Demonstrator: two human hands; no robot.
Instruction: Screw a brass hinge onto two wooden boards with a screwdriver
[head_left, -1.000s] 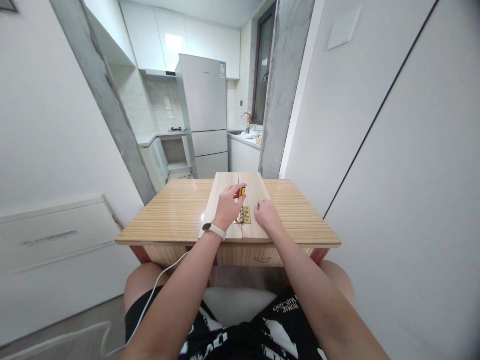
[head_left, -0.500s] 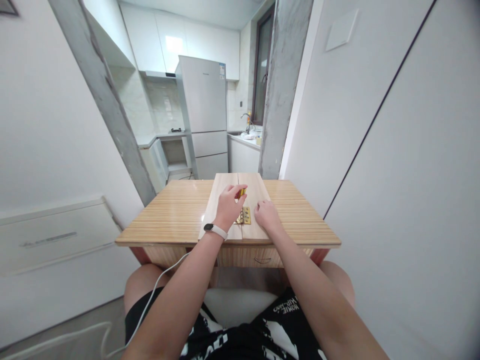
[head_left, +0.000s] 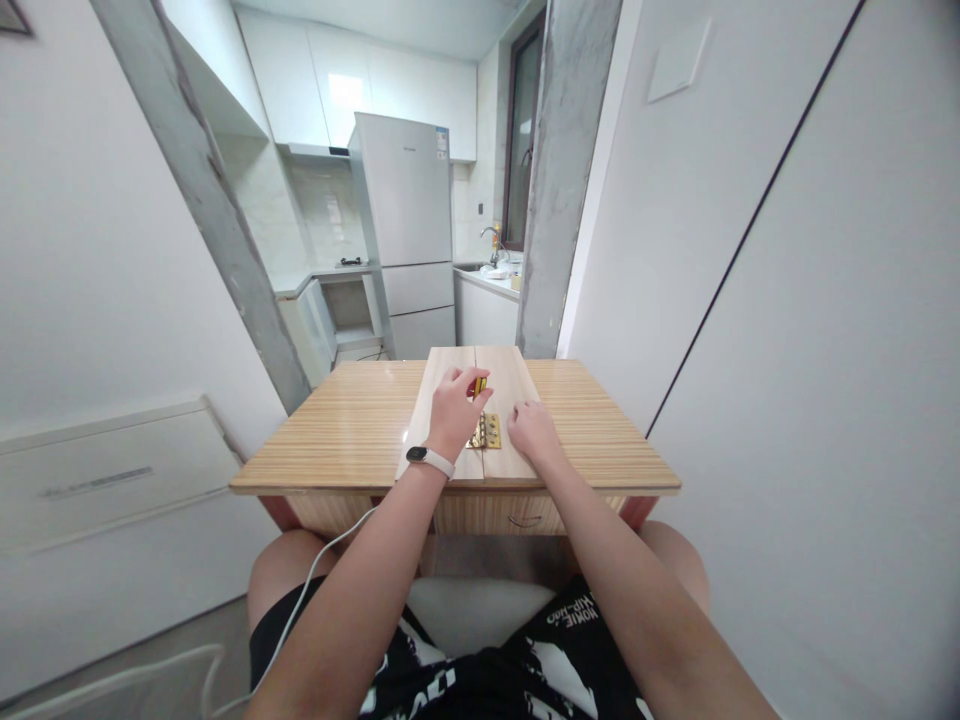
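Observation:
My left hand (head_left: 454, 410), with a pale band and dark-faced watch on its wrist, pinches a small yellow-and-dark object (head_left: 480, 386) between thumb and fingers. It is too small to name surely. Just below the pinch, a brass hinge (head_left: 492, 431) lies on two pale wooden boards (head_left: 501, 375), across the seam where they meet; my left hand partly covers its left leaf. My right hand (head_left: 534, 430) rests curled on the right board, beside the hinge and apart from it. Its fingers are folded, and whatever may be inside them is hidden.
The boards lie on a striped wooden table (head_left: 337, 430) with a drawer (head_left: 517, 514) at its front. A white cable (head_left: 319, 560) runs past my left arm. Beyond the table stand a grey fridge (head_left: 409, 190) and a sink counter (head_left: 486, 310). Walls flank both sides.
My left hand has turned a little, and the small object has shifted slightly to the left. More of the hinge shows now. My right hand has stayed in place.

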